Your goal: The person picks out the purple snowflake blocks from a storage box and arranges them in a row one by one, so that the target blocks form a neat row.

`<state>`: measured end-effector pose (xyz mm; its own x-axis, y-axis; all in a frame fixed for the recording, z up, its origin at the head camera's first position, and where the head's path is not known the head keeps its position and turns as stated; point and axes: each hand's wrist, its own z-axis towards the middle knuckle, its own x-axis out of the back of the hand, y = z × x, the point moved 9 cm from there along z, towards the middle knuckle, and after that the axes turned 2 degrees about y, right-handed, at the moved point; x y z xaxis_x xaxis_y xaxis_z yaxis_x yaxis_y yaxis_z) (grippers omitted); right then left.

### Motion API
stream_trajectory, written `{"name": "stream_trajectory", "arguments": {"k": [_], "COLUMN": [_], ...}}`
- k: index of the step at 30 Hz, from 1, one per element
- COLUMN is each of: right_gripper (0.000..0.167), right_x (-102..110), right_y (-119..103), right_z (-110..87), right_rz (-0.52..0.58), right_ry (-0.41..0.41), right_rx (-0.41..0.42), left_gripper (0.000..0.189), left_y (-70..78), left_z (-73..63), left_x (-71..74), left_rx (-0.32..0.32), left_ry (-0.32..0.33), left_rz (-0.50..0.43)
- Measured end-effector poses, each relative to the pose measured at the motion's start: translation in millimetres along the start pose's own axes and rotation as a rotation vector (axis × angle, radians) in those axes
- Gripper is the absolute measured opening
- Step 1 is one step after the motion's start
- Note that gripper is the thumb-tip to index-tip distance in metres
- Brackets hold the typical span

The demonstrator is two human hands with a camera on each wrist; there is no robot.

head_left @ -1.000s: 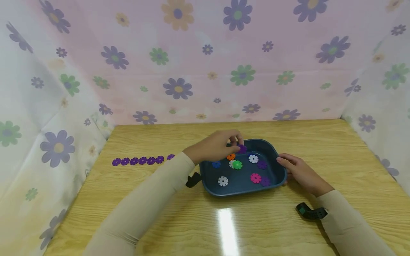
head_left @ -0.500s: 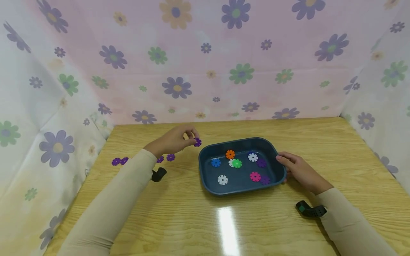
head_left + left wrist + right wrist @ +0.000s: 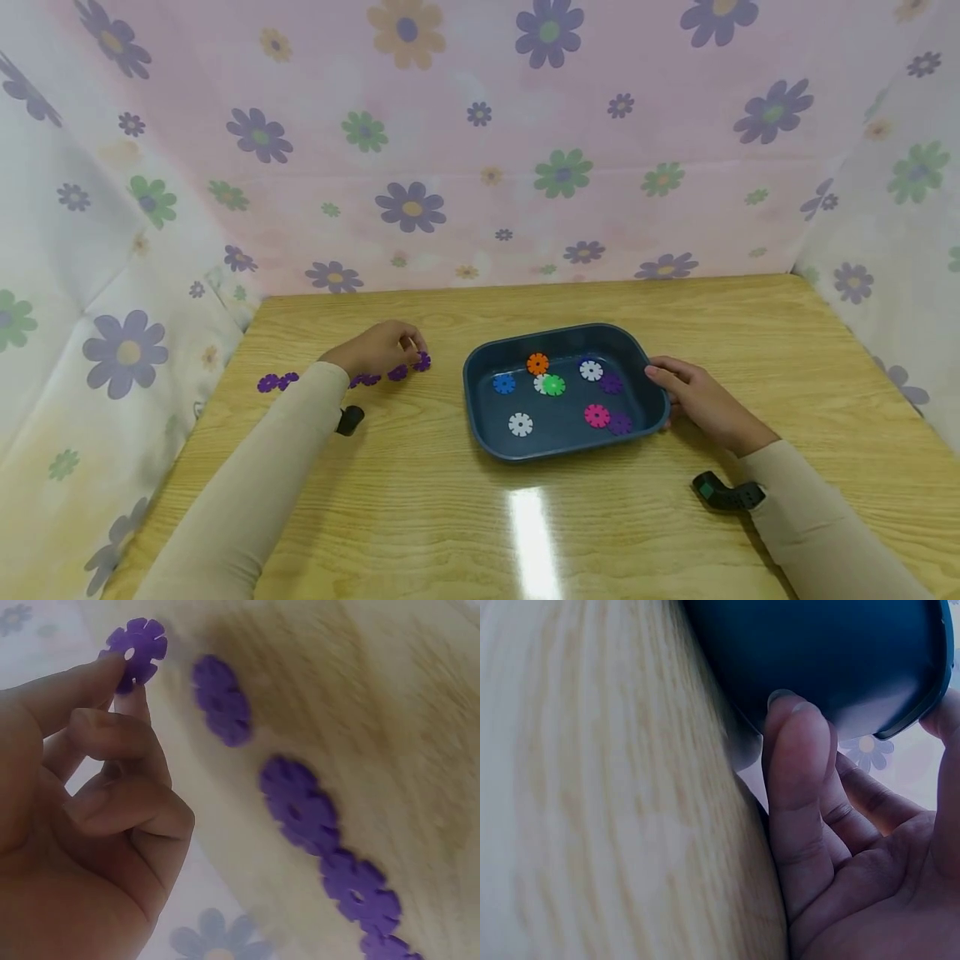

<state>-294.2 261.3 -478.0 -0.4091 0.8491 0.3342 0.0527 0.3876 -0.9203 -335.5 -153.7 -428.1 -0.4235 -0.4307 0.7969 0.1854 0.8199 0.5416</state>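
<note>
My left hand (image 3: 378, 348) pinches a purple notched plastic disc (image 3: 139, 649) between thumb and finger. The disc is at the right end of a row of similar purple discs (image 3: 292, 806), and in the left wrist view it is apart from the nearest one. Part of the row is hidden behind the hand in the head view. My right hand (image 3: 708, 400) grips the right end of a dark blue tray (image 3: 562, 437), thumb at the rim and fingers against the outer wall. Inside the tray lie several loose discs, including orange (image 3: 537, 363), green (image 3: 553, 385) and pink (image 3: 597, 416) ones.
The wooden table (image 3: 420, 517) carries the tray near its middle and the disc row at its left. Flower-printed cloth (image 3: 457, 150) walls off the back and both sides. A black strap device (image 3: 727, 493) sits at the right wrist.
My left hand has taken a purple disc out of the tray and carried it left, then down to the right end of the row. The right hand has stayed on the tray.
</note>
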Motion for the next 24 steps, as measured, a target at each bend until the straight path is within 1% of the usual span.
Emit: {"name": "stream_trajectory", "arguments": {"k": [3, 5, 8, 11, 15, 18, 21, 24], "right_gripper": [0.059, 0.060, 0.060, 0.060, 0.061, 0.060, 0.061, 0.062], "right_x": [-0.3, -0.1, 0.4, 0.6, -0.2, -0.4, 0.0, 0.7], "right_y": [0.3, -0.6, -2.0, -1.5, -1.1, -1.4, -1.6, -0.7], "right_z": [-0.7, -1.8, -3.3, -3.6, -2.4, -1.8, -2.0, -2.2], "right_rz": [0.013, 0.018, 0.017, 0.013, 0.003, 0.000, -0.009, -0.009], "right_ry": [-0.003, -0.003, -0.003, -0.002, -0.003, -0.002, -0.001, 0.002], "right_rx": [-0.003, 0.001, 0.006, -0.001, -0.007, -0.009, -0.006, -0.015], "left_gripper": [0.016, 0.016, 0.014, 0.011, 0.008, 0.007, 0.009, 0.017], "left_y": [-8.1, -12.0, -15.4, -15.8, -12.9, -10.9, -9.5, -6.3], "left_z": [1.4, 2.7, 5.7, 6.9, 5.5, 5.1, 5.9, 7.7], "left_x": [-3.0, -3.8, -5.6, -7.2, -8.6, -9.0, -7.3, -2.4], "left_rx": [0.022, 0.032, 0.022, 0.024, 0.032, 0.022, 0.010, 0.004], "left_ry": [-0.014, -0.010, -0.002, 0.003, 0.004, 0.008, 0.034, 0.092], "left_rz": [-0.001, 0.001, 0.014, 0.009, -0.017, -0.011, 0.020, 0.016]}}
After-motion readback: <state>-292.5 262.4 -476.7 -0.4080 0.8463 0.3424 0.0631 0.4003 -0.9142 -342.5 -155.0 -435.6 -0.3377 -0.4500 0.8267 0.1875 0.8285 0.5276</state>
